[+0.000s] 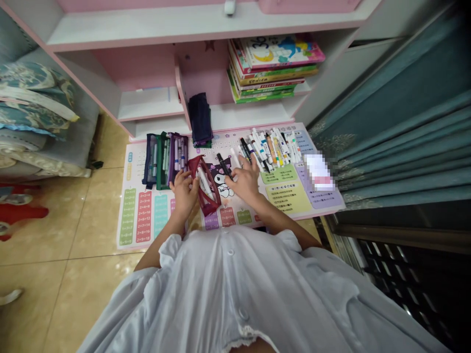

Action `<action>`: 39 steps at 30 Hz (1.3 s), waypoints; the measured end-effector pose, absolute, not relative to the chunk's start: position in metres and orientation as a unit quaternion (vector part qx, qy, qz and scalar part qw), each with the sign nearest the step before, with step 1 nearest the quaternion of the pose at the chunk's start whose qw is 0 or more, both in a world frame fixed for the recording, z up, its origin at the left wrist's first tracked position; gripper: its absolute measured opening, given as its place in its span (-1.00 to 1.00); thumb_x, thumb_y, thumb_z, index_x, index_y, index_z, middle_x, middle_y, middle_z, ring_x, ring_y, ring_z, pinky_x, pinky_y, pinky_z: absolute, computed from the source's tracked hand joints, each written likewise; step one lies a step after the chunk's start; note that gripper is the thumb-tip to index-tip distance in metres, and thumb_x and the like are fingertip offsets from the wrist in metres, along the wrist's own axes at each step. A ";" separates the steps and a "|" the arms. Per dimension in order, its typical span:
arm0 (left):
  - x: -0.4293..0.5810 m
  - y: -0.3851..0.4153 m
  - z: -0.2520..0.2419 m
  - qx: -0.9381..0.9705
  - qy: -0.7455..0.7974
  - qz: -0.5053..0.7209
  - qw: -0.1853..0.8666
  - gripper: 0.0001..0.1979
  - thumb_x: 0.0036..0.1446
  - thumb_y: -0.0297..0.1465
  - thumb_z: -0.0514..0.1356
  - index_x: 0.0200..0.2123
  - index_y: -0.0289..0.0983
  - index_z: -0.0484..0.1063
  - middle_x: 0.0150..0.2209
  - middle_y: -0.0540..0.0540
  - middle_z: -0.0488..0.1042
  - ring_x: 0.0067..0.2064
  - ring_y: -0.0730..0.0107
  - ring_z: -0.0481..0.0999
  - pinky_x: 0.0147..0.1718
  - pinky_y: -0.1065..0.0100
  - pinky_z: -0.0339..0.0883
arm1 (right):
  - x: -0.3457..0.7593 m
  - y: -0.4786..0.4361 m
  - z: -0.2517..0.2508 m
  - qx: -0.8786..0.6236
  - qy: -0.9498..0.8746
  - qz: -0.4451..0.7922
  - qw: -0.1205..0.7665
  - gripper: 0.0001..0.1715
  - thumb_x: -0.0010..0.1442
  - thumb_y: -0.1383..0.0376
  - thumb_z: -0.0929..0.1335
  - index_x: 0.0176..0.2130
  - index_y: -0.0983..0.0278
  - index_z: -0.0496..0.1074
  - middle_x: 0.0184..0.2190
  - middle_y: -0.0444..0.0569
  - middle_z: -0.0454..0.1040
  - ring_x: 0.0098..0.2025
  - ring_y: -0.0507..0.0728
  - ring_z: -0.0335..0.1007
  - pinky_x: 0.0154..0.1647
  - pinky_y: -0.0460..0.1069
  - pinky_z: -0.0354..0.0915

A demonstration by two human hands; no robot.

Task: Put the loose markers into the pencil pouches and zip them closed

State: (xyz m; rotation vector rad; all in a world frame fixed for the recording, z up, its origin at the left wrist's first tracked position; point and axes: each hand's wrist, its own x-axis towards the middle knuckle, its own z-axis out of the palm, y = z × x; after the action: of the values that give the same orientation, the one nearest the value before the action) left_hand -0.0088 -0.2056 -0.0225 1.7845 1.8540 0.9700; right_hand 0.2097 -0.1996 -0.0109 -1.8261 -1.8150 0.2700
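Note:
A maroon zip pencil case (211, 208) lies open on the desk with white markers (204, 181) inside. My left hand (183, 192) is at its left side, thumb and fingers curled on the edge. My right hand (246, 180) is to the right of the case. Between its thumb and fingers is the end of a black marker (223, 165), tilted up to the left. A white marker (235, 158) lies close by the fingertips. Further right is a loose pile of markers (274, 147), mostly white with coloured bands.
Blue, green and purple cases (163, 159) filled with markers stand at the left. Folded dark cases (200, 117) lie by the shelf divider. Books (272, 73) are stacked on the shelf. A blurred phone-like object (319, 171) sits at the right, beside a curtain (386, 113). A printed mat (283, 193) covers the desk.

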 end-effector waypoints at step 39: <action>-0.009 -0.207 -0.023 0.641 0.659 0.345 0.187 -0.65 0.27 -0.27 0.16 -0.57 -0.22 0.40 0.06 -0.19 0.57 0.33 -0.05 0.30 0.32 -0.29 -0.06 | 0.186 -0.161 -0.039 -0.668 -0.707 0.111 0.204 -0.82 0.09 0.29 0.44 -0.31 0.34 0.63 0.36 0.28 0.23 0.50 0.55 -0.24 0.40 0.55 -0.17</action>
State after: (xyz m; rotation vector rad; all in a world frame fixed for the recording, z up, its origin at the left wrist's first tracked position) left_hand -0.0087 -0.2068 -0.0227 1.8048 1.8559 0.9704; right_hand 0.1857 -0.1615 -0.0391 -1.8627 -1.9737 0.3092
